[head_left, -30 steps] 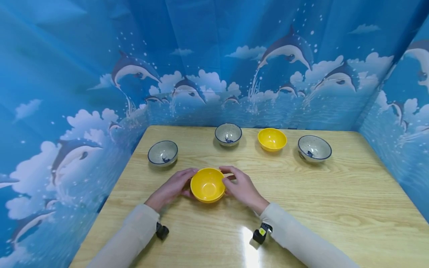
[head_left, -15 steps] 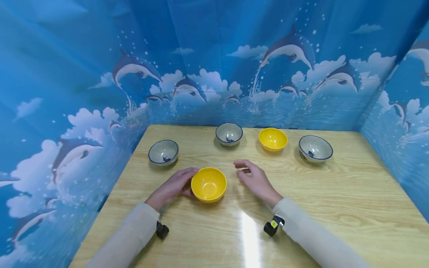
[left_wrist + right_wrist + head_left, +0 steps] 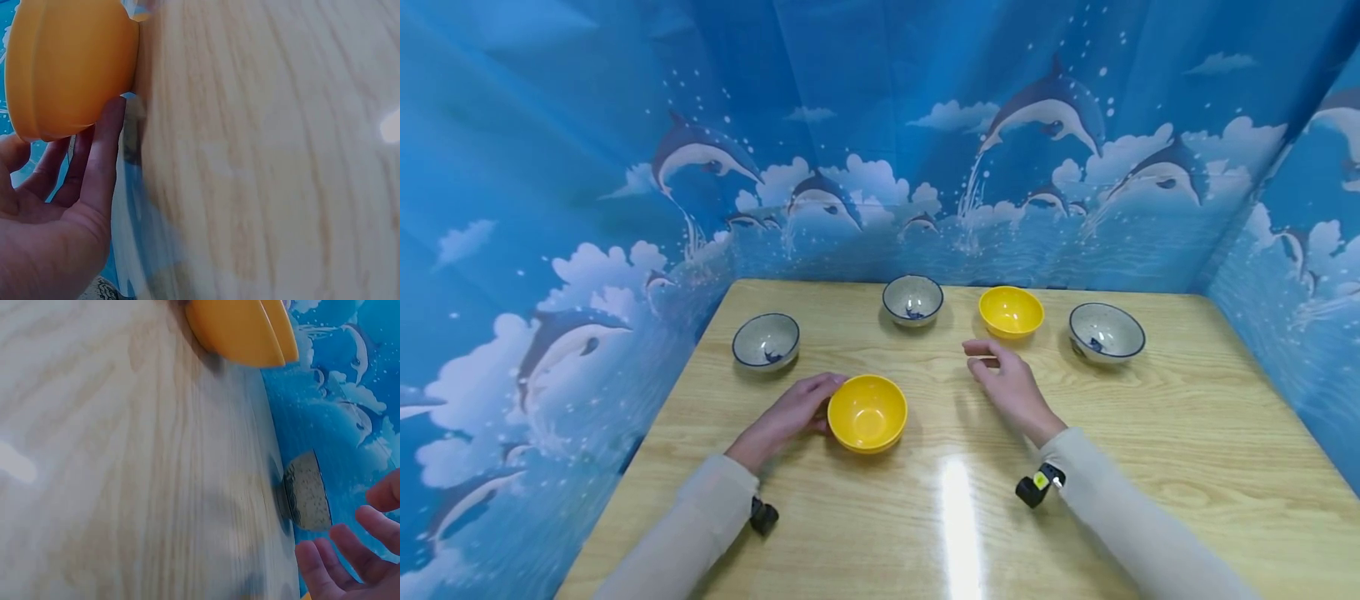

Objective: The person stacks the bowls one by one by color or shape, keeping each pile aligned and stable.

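Observation:
Two nested yellow bowls sit on the table in front of me, and their double rim shows in the right wrist view. My left hand holds the stack by its left side, fingers and thumb cupped round the wall. In the left wrist view, the fingertips touch the orange-looking outer wall of the bowls. My right hand is over the table to the right of the stack, fingers loosely bent with nothing in them. Just beyond it stands another yellow bowl.
Grey bowls with blue rims stand at the left, the back middle and the right. The wooden table ends against a blue dolphin-print curtain at the back and sides.
My right hand has let go of the nested yellow bowls and moved right and away from me, toward the other yellow bowl. The left hand and the stack stay in place.

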Available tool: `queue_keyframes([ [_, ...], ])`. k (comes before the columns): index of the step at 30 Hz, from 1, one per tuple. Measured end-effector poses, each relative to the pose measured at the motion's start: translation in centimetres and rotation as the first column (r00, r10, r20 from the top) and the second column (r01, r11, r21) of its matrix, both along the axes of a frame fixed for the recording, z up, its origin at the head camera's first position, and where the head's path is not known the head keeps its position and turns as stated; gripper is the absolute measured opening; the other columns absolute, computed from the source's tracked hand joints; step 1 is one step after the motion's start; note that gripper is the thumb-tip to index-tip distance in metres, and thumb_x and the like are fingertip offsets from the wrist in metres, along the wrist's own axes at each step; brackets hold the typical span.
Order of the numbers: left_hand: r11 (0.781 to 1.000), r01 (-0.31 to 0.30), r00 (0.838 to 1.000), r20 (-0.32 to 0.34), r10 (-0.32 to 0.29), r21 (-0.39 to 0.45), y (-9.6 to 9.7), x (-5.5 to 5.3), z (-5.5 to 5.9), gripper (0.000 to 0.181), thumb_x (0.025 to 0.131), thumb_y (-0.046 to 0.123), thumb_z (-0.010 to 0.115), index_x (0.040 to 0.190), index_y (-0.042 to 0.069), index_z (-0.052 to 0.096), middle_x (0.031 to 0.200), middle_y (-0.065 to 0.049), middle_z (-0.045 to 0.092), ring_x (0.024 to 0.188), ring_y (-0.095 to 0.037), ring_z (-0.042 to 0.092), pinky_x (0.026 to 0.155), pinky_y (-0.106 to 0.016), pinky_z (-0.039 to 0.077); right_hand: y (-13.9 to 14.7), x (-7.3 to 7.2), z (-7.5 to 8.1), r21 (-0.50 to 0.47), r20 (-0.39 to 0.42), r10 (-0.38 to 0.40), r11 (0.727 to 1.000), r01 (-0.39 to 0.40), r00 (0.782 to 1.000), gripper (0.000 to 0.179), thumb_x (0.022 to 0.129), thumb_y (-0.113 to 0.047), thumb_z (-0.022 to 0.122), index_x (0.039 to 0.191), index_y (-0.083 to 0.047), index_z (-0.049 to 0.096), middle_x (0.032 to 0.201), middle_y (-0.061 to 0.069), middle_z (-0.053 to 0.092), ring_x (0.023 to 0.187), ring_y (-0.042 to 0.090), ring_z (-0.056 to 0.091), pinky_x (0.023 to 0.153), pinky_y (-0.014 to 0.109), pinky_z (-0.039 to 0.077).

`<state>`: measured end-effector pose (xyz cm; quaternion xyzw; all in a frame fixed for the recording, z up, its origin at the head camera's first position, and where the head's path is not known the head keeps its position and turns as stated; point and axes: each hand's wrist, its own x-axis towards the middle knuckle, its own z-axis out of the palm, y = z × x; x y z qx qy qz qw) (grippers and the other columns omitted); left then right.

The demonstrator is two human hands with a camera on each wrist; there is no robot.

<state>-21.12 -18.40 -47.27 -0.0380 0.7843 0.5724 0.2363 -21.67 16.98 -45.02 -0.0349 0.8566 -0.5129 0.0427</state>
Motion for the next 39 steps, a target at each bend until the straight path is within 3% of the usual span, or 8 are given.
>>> queue_keyframes([
  [8,1.000,0.000,1.000,-0.020,0.000,-0.021,0.3,0.0,0.4,0.049,0.116,0.049,0.048,0.154,0.022,0.061,0.155,-0.006,0.062,0.129,-0.027,0.065,0.104,-0.038,0.063,1.9,-0.8,0.9,0.050,0.012,-0.061,0.997,0.061,0.998,0.043,0.116,-0.024,0.051,0.154,-0.005,0.055,0.158,0.017,0.057,0.141,0.037,0.054,0.118,0.056,0.051],
  [16,1.000,0.029,0.998,-0.053,-0.028,0.006,0.1,0.1,0.4,0.047,0.118,0.039,0.047,0.155,0.012,0.060,0.158,-0.011,0.061,0.141,-0.028,0.060,0.126,-0.051,0.047,3.4,-1.5,1.2,0.048,-0.012,-0.103,0.993,0.103,0.995,0.041,0.116,-0.022,0.052,0.152,-0.004,0.057,0.154,0.019,0.059,0.141,0.037,0.055,0.116,0.054,0.051],
  [28,1.000,0.021,0.998,-0.055,-0.021,0.006,0.2,0.0,0.4,0.048,0.117,0.043,0.048,0.155,0.015,0.060,0.158,-0.009,0.061,0.140,-0.027,0.062,0.124,-0.049,0.049,4.6,-2.4,0.7,0.078,-0.073,-0.228,0.969,0.234,0.971,0.044,0.112,-0.020,0.053,0.152,-0.004,0.058,0.163,0.024,0.047,0.146,0.044,0.049,0.118,0.059,0.047],
  [34,1.000,0.027,0.998,-0.059,-0.026,0.013,0.0,0.0,0.3,0.049,0.117,0.043,0.048,0.156,0.014,0.059,0.159,-0.011,0.060,0.139,-0.027,0.062,0.122,-0.048,0.051,4.9,-3.1,0.4,0.096,-0.004,-0.262,0.961,0.261,0.965,0.053,0.111,-0.024,0.055,0.161,-0.009,0.049,0.171,0.026,0.032,0.155,0.046,0.038,0.127,0.066,0.037],
  [39,1.000,0.015,0.999,-0.049,-0.015,0.009,0.1,-0.1,0.3,0.048,0.117,0.043,0.049,0.155,0.016,0.060,0.158,-0.009,0.060,0.140,-0.027,0.062,0.124,-0.049,0.050,5.2,-3.7,0.0,0.104,0.044,-0.276,0.957,0.271,0.960,0.062,0.111,-0.027,0.054,0.169,-0.013,0.037,0.176,0.024,0.026,0.158,0.046,0.036,0.129,0.066,0.035],
])
